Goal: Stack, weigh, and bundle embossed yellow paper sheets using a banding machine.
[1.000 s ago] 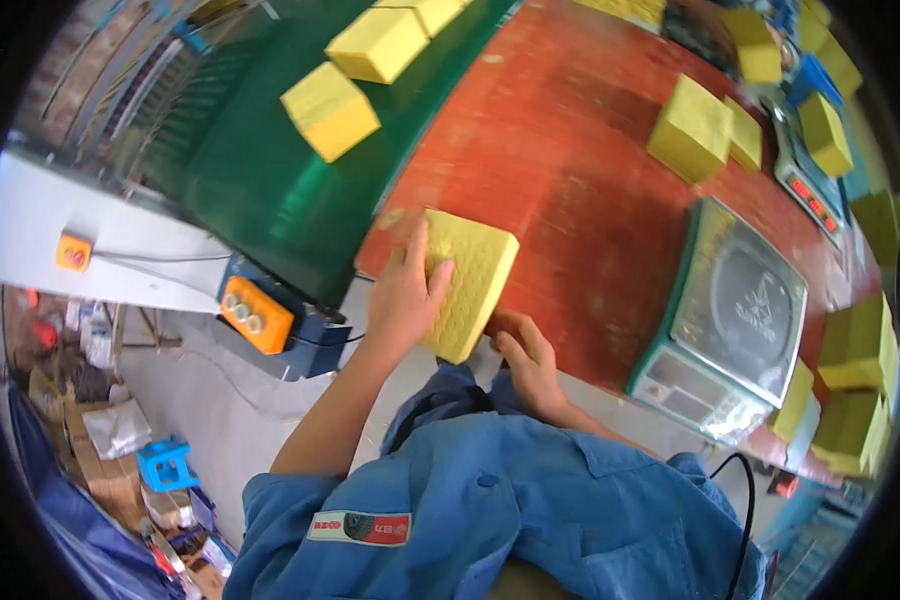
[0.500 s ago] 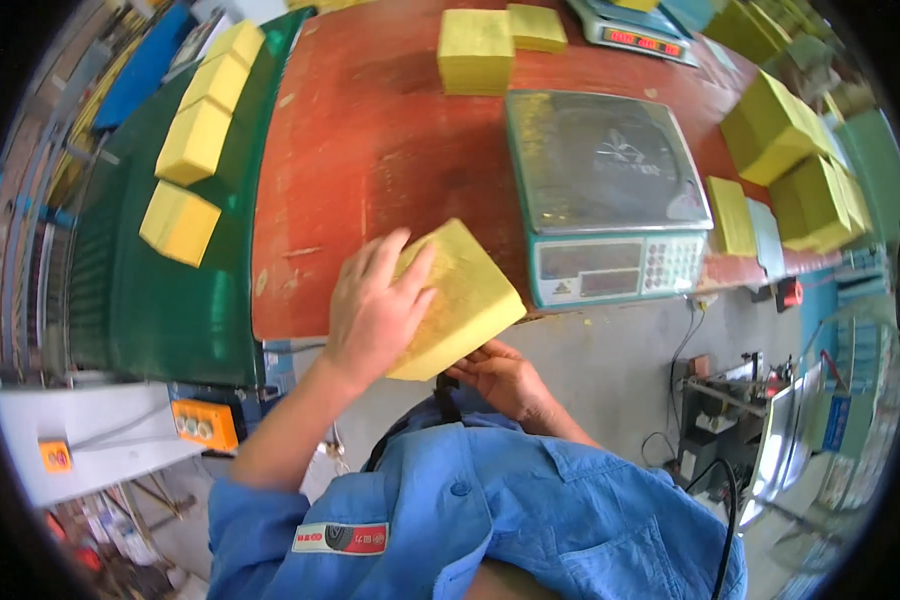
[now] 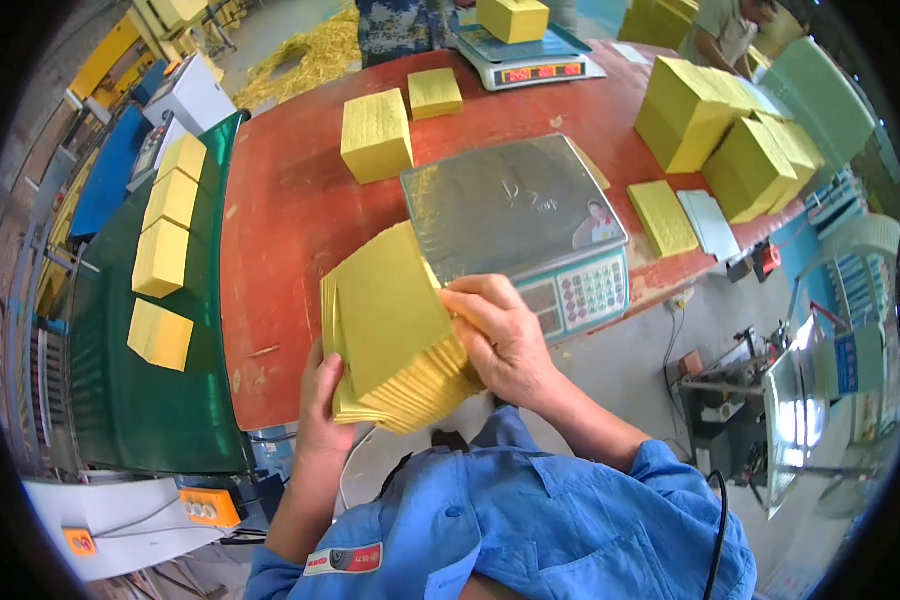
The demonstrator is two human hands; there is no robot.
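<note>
A thick stack of yellow paper point(image 3: 395, 310) is between my hands in front of the red table, its sheets fanned into steps along the near side. My left hand point(image 3: 324, 400) is wrapped round its left edge, thumb on the front. My right hand point(image 3: 505, 335) pinches the sheets at the right edge, fingertips partly hidden by the paper. Just beyond lies the steel plate of a digital scale point(image 3: 515, 205), with its keypad point(image 3: 592, 292) beside my right hand.
Yellow paper stacks stand on the red table point(image 3: 280, 240), two behind the scale and several at right point(image 3: 685, 115). A second scale point(image 3: 540, 72) bears a block point(image 3: 513, 18). Several blocks line the green conveyor belt point(image 3: 100, 400) at left. Two people point(image 3: 725, 32) are beyond the table.
The stack has gone from a compact, tilted block to fanned sheets. My right hand has come up from beneath to its right edge; my left has moved from the top to its left side.
</note>
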